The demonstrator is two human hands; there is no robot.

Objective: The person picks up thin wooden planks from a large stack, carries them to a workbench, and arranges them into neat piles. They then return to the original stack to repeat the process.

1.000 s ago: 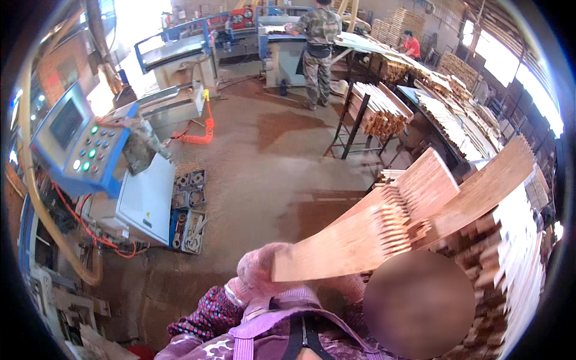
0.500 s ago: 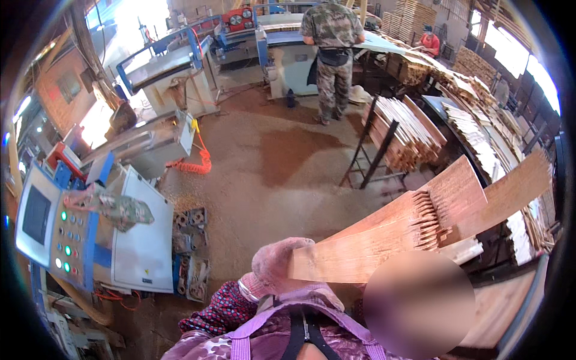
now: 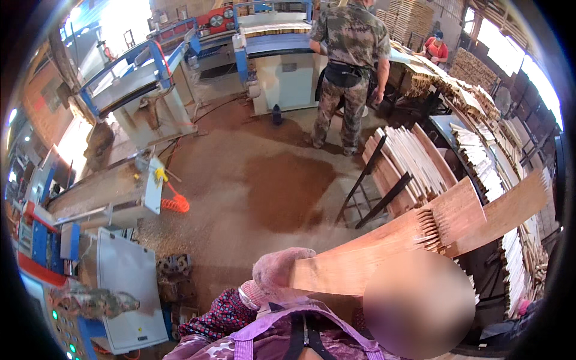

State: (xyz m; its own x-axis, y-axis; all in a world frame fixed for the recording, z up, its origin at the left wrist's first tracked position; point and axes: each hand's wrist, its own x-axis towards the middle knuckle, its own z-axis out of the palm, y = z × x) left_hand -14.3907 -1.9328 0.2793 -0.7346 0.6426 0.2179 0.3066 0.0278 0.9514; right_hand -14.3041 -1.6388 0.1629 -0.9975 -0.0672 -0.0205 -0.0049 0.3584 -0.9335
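— Head view: what is the left hand (image 3: 277, 273) on?

— In a fuzzy pink glove, it is clamped on the near end of long, flat, reddish-brown wooden boards (image 3: 390, 249), thumb on top, fingers curled under. One board's far end is cut into comb-like finger joints.

— And the pose?

— Wrist bent up from a checked sleeve (image 3: 219, 315); the boards slant up toward the right, above the sawdust-strewn floor (image 3: 240, 198) and beside a rack of pale slats (image 3: 411, 165).

— The right hand?

— Hidden, so I cannot tell its grip.

— Anyone else?

— A person in camouflage (image 3: 348, 66) stands at a blue machine (image 3: 276, 42).
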